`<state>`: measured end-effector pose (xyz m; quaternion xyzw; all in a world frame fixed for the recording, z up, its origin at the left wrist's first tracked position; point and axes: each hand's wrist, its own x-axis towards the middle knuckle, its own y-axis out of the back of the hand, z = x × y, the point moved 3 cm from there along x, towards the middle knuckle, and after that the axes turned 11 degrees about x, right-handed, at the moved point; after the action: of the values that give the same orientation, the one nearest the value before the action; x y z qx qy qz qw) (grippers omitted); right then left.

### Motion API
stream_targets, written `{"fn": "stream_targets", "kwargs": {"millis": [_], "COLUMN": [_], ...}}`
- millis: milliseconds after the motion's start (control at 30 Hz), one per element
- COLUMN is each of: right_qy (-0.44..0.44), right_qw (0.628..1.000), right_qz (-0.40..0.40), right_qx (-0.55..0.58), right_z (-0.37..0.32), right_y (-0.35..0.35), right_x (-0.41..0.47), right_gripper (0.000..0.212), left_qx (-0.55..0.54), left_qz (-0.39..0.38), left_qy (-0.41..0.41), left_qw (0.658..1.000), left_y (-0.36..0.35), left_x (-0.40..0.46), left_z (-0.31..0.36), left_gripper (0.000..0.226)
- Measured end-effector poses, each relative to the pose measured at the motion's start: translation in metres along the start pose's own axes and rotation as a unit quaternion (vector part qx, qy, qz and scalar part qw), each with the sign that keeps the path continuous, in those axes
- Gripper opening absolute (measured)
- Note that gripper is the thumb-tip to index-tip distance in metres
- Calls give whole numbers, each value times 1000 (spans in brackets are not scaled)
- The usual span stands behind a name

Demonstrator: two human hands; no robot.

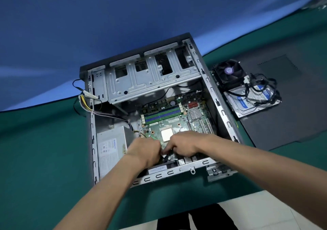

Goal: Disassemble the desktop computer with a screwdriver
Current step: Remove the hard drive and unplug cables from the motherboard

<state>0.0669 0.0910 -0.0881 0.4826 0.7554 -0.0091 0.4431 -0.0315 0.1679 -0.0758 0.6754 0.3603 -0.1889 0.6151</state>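
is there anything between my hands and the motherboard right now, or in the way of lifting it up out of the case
Nothing visible. Both the left hand and right hand are already down on the motherboard near its front edge. Above it the case is open, with the fan and hard drive set aside on the table.

fan (230,72) behind hard drive (251,102), both right of case (221,106).

Bare metal case (99,141); matt green cloth table (44,150).
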Motion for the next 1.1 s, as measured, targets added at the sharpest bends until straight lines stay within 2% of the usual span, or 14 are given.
{"fn": "stream_targets", "kwargs": {"millis": [100, 167, 333, 533, 667, 800, 1000, 1100], "right_qy": [-18, -28, -38, -57, -71, -71, -66, -62], "right_qw": [999, 999, 997, 995, 992, 987, 986, 986], "right_qz": [-29, -41, -65, -41, -47, -45, -35, -38], "right_qx": [-21, -5, 19, 78, 98, 135, 149, 150], "right_z": [-1, 0, 0, 2, 5, 9, 10, 12], "right_y": [-2, -2, -2, 0, -3, -2, -4, -6], "right_x": [4, 6, 11, 19, 21, 20, 21, 20], "right_gripper": [50, 45, 32, 24, 24, 33, 35, 34], "left_qx": [-50, -49, -48, -92, -47, -114, -182, -181], "left_qz": [-46, -60, -149, -227, -240, -235, -210, -195], "left_qy": [20, 46, 66, 102, 135, 162, 205, 217], "left_qw": [997, 996, 985, 964, 960, 951, 939, 939], "left_y": [-12, -15, -23, -21, -18, -21, -22, -20], "left_x": [10, 17, 32, 38, 37, 35, 27, 23], "left_z": [6, 7, 19, 19, 26, 20, 15, 16], "left_gripper": [23, 21, 16, 30, 29, 33, 12, 14]}}
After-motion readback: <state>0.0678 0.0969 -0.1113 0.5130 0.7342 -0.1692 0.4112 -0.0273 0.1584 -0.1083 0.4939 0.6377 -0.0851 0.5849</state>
